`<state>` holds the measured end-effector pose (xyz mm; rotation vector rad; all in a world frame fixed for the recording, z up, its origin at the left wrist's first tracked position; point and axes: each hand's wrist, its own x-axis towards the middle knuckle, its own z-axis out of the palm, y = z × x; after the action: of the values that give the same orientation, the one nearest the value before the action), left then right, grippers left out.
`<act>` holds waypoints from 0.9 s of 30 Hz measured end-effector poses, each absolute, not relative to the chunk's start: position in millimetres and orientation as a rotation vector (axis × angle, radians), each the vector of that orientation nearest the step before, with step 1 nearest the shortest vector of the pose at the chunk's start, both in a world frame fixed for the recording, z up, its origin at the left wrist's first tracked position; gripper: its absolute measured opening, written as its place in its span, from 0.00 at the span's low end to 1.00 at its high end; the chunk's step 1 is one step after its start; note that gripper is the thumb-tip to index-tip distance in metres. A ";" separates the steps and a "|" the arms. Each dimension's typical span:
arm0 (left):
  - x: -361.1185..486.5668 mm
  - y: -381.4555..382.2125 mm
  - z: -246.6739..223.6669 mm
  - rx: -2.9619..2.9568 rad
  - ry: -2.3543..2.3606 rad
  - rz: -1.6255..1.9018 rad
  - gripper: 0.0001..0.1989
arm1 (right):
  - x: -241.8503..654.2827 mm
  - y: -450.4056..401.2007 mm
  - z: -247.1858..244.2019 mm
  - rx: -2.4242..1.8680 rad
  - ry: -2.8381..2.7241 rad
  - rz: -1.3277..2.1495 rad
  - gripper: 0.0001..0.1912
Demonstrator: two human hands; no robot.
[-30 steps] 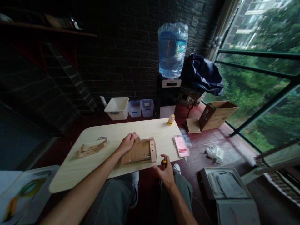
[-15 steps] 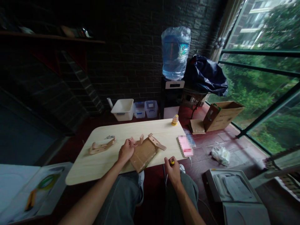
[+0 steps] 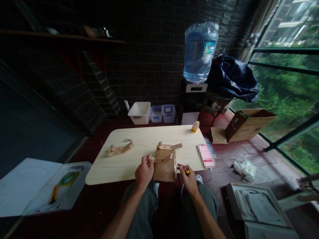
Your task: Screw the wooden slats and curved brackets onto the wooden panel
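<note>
A wooden bracket (image 3: 163, 159) with dark holes lies across a small tape-covered cardboard box (image 3: 164, 174). My left hand (image 3: 145, 171) pinches the bracket's left end. At the box's right side, my right hand (image 3: 188, 177) is closed round a screwdriver (image 3: 187, 171) whose yellow-and-black handle end shows; its shaft cannot be made out. A second wooden bracket (image 3: 167, 146) rests at the far edge of the box. Toward the table's left end lie more curved wooden brackets (image 3: 119, 149), with small dark metal pieces (image 3: 127, 140) behind them.
The pale table (image 3: 139, 136) holds a yellow-based clear bottle (image 3: 195, 126) and a pink blurred item (image 3: 206, 155) on its right. An open case (image 3: 62, 189) stands left. Plastic bins (image 3: 141, 114), a water dispenser (image 3: 194, 96) and a cardboard carton (image 3: 249, 126) are beyond.
The box has turned straighter toward me. My left hand has brought its bracket over the box, and my right hand has come closer to the box's side. The camera view has shifted left.
</note>
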<state>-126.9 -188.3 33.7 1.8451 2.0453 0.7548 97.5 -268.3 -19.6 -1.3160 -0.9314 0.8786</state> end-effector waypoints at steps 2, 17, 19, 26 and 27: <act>-124.3 -188.0 37.3 1.933 2.033 0.827 0.17 | 97.2 -265.2 -20.3 -1.314 -0.917 0.877 0.18; -108.4 -182.5 33.0 2.122 1.809 0.832 0.15 | 103.4 -259.0 -9.9 -1.293 -0.799 0.887 0.20; -108.9 -182.5 35.9 2.085 1.871 0.785 0.16 | 106.3 -260.1 -8.8 -1.294 -0.788 0.872 0.21; -106.5 -173.1 45.5 2.024 1.886 0.631 0.18 | 111.4 -257.6 -6.9 -1.285 -0.790 0.900 0.22; -106.5 -171.8 45.1 2.044 1.860 0.620 0.18 | 110.9 -256.7 -6.9 -1.285 -0.786 0.907 0.22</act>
<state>-106.5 -171.8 45.1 2.0438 1.8601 0.6204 110.9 -256.7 -6.9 -1.2853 -0.7864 0.9065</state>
